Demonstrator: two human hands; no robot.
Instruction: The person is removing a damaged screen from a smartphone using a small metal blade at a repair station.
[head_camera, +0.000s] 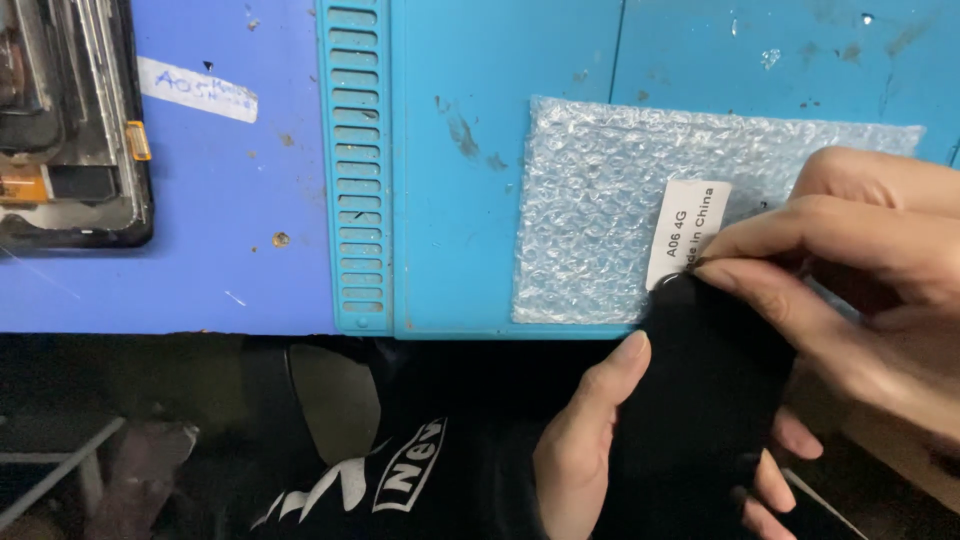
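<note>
Here, black panel (700, 400) clamped in left hand (590, 440), right hand (860, 270) pinching its top edge.

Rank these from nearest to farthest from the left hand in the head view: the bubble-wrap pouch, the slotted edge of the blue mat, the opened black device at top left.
From the left hand:
1. Clear bubble-wrap pouch, just above it on the mat.
2. Slotted strip of the light-blue mat, farther to the left.
3. Opened black device, at the far top-left corner.
</note>
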